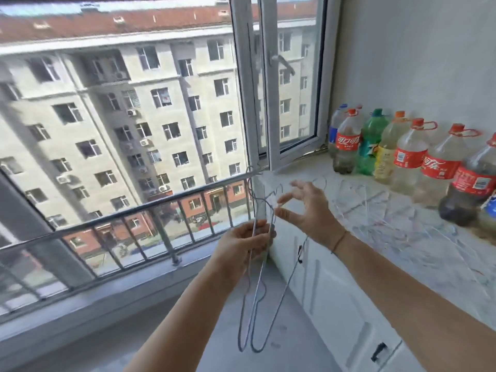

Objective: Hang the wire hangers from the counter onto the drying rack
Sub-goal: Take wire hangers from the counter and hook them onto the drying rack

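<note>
The left hand (248, 244) grips the wire hangers (257, 304) at their necks, letting the loops dangle clear. The right hand (308, 210) seems to pinch one hook, other fingers spread, probably to separate it. Spare hangers (375, 208) wait on the counter (357, 183).

Wire hangers (258, 285) look thin metal, the counter (402, 264) glossy marbled, the bottles (408, 157) clear plastic.

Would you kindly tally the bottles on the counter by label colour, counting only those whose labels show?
Red-label bottles: 4
Green-label bottle: 1
Yellow-label bottle: 1
Blue-label bottles: 2, one cut off at the frame edge
Total: 8
</note>
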Motion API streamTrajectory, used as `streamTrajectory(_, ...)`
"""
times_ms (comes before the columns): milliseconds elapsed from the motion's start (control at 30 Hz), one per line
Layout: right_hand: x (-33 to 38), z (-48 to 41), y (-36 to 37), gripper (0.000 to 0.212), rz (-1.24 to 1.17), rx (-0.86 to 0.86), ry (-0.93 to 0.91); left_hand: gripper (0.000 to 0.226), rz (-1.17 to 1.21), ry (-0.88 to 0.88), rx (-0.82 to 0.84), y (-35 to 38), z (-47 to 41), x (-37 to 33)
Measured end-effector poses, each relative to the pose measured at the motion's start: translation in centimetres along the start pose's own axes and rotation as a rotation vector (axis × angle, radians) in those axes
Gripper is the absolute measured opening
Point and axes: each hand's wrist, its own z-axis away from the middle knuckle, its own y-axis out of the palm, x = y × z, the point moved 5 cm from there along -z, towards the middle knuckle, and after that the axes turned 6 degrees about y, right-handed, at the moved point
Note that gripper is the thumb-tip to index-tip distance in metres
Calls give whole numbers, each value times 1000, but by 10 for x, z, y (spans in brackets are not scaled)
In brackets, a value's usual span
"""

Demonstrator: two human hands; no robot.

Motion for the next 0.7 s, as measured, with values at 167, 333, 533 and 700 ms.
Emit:
streamTrajectory(167, 76, 30, 98, 42, -404, -53, 116, 26, 24, 119, -152, -82, 49, -43)
streamTrajectory(333, 177, 72, 206, 8, -817, 362, 261, 27, 41, 193, -282, -174, 114, -85)
streamTrajectory(533, 284, 120, 301, 6, -926, 595, 303, 20, 97, 260, -457, -288, 209, -128)
streamTrajectory(700, 362, 154, 368, 7, -984, 749, 340, 15, 100, 280, -643, -377, 289, -160)
